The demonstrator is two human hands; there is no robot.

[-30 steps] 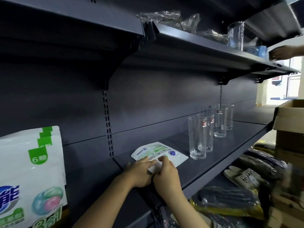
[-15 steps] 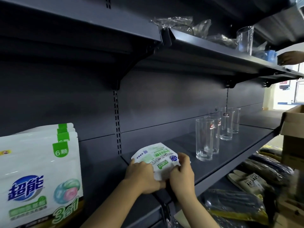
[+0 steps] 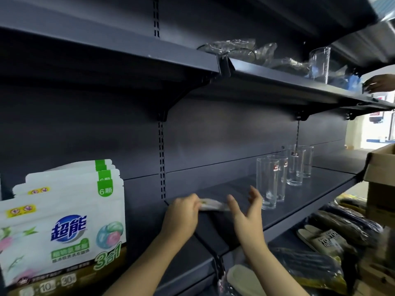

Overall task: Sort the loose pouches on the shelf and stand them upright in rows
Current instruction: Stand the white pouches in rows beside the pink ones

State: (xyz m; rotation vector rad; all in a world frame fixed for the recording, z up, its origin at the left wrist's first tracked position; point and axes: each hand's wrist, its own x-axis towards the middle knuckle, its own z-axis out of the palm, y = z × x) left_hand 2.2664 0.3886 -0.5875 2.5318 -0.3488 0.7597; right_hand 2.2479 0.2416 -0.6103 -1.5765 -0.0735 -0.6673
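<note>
we take the shelf (image 3: 310,195) as our landmark, a dark metal board at mid height. at its far left end stands a row of pouches (image 3: 64,227), white with green tabs and blue lettering, upright and packed one behind another. just right of them, past the slotted upright in the back wall, our left hand (image 3: 181,216) reaches over the shelf's front edge; its fingers are curled round the left end of a loose pouch (image 3: 213,205), which is blurred and seen almost edge-on, lying low over the shelf board. we cannot tell whether the pouch touches the board. our right hand (image 3: 245,212) is at the pouch's right end, its fingers spread and straight, holding nothing; whether the palm touches the pouch we cannot tell. further right on the same shelf stand clear drinking glasses (image 3: 280,178) in a line running toward the back, all upright. above the shelf, on the next board up, lie crumpled plastic bags (image 3: 252,51) and one more glass. at the far right, level with that upper board, another person's hand (image 3: 380,83) shows. below the shelf's right end sit packed slippers (image 3: 316,238) and a cardboard box (image 3: 380,180).
</note>
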